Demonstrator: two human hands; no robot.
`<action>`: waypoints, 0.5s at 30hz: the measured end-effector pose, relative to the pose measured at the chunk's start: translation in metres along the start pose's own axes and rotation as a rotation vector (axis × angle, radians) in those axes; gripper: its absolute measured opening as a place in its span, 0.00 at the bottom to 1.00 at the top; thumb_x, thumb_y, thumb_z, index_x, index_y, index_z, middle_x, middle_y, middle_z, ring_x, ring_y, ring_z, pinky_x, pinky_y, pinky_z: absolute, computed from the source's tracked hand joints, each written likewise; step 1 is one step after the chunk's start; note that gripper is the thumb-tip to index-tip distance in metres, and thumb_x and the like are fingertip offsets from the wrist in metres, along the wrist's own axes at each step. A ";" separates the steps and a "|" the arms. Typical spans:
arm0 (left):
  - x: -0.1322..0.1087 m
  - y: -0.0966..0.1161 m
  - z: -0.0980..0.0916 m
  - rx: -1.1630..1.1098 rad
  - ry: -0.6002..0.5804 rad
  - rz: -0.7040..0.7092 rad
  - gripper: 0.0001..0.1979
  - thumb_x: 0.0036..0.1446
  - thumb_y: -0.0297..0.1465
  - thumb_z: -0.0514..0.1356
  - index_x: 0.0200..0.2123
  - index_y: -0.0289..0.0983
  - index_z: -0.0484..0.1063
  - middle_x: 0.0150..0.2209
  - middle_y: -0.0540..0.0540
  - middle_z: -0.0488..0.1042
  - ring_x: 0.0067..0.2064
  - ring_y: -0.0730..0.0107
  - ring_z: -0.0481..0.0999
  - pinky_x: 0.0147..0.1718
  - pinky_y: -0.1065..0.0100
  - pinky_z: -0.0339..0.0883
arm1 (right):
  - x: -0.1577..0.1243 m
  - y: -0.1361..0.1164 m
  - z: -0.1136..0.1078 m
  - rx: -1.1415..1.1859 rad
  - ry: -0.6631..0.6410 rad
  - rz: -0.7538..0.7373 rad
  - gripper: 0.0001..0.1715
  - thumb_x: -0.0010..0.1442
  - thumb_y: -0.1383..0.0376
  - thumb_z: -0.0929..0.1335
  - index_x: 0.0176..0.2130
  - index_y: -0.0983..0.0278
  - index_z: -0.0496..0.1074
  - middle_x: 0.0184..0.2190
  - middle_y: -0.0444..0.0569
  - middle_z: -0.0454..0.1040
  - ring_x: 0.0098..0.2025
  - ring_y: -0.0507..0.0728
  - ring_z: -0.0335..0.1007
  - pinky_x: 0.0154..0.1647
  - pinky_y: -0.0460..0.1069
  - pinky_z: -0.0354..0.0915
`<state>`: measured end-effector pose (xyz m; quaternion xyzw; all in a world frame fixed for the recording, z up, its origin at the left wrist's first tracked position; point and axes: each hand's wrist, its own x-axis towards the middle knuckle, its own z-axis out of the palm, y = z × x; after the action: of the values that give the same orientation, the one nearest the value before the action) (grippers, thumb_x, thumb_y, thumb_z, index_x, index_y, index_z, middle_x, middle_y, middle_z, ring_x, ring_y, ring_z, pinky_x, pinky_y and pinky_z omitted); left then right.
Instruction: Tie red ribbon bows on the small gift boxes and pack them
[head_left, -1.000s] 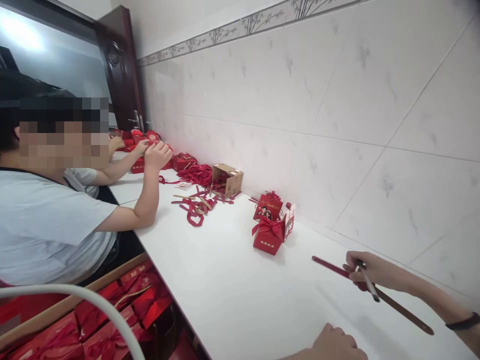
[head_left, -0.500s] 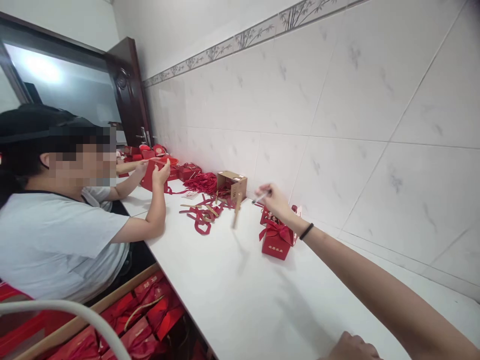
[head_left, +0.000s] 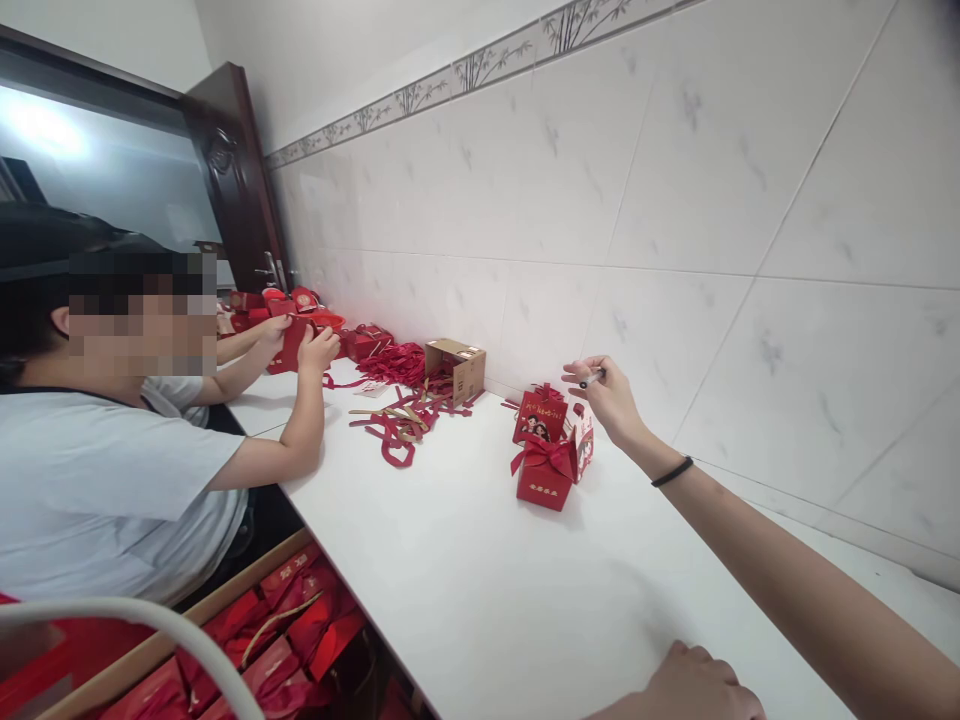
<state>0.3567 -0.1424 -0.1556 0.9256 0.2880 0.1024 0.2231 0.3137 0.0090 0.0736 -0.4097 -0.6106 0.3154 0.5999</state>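
My right hand (head_left: 606,395), with a black band on the wrist, is raised above the table near the wall. It is closed on a slim pen-like tool (head_left: 592,379) with a dark end. Just left of it stands a red gift box (head_left: 545,485) with a ribbon bow and gold lettering. Behind and beside that box are other red pieces, one a printed card-like panel (head_left: 541,415) with cartoon figures. At the bottom edge my left hand (head_left: 694,685) rests on the table, fingers curled under; whatever they hold is hidden.
Red and gold ribbon scraps (head_left: 401,425) lie before a small cardboard box (head_left: 457,370) on the white table (head_left: 435,540). A co-worker (head_left: 112,480) at the left holds a red box. Below the table's edge, a carton holds several red boxes (head_left: 277,650).
My right hand has drawn back to the right, still holding the tool. A tan strip blurred in mid-air near the scraps is no longer there. My left hand has barely moved.
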 end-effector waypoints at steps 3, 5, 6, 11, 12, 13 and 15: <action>-0.001 -0.002 0.000 -0.024 0.047 0.003 0.07 0.51 0.31 0.54 0.31 0.37 0.71 0.33 0.46 0.73 0.38 0.67 0.69 0.46 0.65 0.60 | -0.013 0.004 -0.018 -0.132 -0.100 -0.044 0.26 0.54 0.41 0.62 0.33 0.62 0.58 0.32 0.50 0.73 0.31 0.55 0.72 0.33 0.51 0.66; -0.001 -0.003 0.001 -0.036 0.076 0.000 0.07 0.50 0.29 0.55 0.32 0.37 0.72 0.34 0.46 0.74 0.39 0.66 0.69 0.47 0.66 0.60 | -0.026 0.014 -0.036 -0.359 -0.207 -0.070 0.22 0.61 0.45 0.57 0.35 0.61 0.58 0.28 0.47 0.73 0.27 0.54 0.70 0.31 0.49 0.64; -0.001 -0.003 0.001 -0.038 0.085 -0.003 0.08 0.50 0.29 0.55 0.33 0.36 0.72 0.34 0.45 0.74 0.39 0.66 0.69 0.47 0.66 0.60 | -0.034 0.021 -0.046 -0.535 -0.274 -0.060 0.19 0.63 0.49 0.55 0.36 0.61 0.58 0.27 0.47 0.72 0.27 0.54 0.69 0.31 0.49 0.63; -0.001 -0.003 0.001 -0.042 0.090 0.006 0.09 0.49 0.28 0.55 0.34 0.35 0.73 0.34 0.43 0.75 0.39 0.63 0.70 0.44 0.64 0.62 | -0.079 0.064 -0.103 -1.297 -0.626 0.248 0.07 0.60 0.72 0.58 0.35 0.64 0.62 0.31 0.51 0.72 0.31 0.55 0.69 0.30 0.47 0.57; -0.002 -0.003 0.000 -0.044 0.091 0.008 0.09 0.49 0.28 0.55 0.33 0.35 0.73 0.34 0.43 0.75 0.38 0.63 0.70 0.43 0.63 0.62 | -0.088 0.070 -0.113 -1.342 -0.647 0.313 0.09 0.57 0.76 0.59 0.33 0.65 0.63 0.31 0.52 0.72 0.31 0.56 0.69 0.28 0.47 0.56; -0.002 -0.003 -0.001 -0.045 0.089 0.010 0.09 0.50 0.28 0.54 0.33 0.35 0.73 0.33 0.43 0.75 0.38 0.63 0.70 0.43 0.63 0.62 | -0.097 0.076 -0.122 -1.370 -0.649 0.369 0.11 0.55 0.79 0.59 0.33 0.66 0.63 0.30 0.54 0.72 0.30 0.57 0.70 0.28 0.47 0.55; -0.003 -0.002 -0.003 -0.049 0.089 0.015 0.10 0.50 0.27 0.53 0.34 0.34 0.73 0.34 0.42 0.74 0.38 0.63 0.70 0.42 0.62 0.62 | -0.111 0.082 -0.138 -1.439 -0.645 0.465 0.14 0.52 0.82 0.59 0.35 0.68 0.65 0.31 0.57 0.72 0.31 0.59 0.71 0.27 0.48 0.56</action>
<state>0.3520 -0.1418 -0.1541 0.9166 0.2880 0.1520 0.2321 0.4542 -0.0653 -0.0400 -0.6993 -0.7054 0.0653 -0.0951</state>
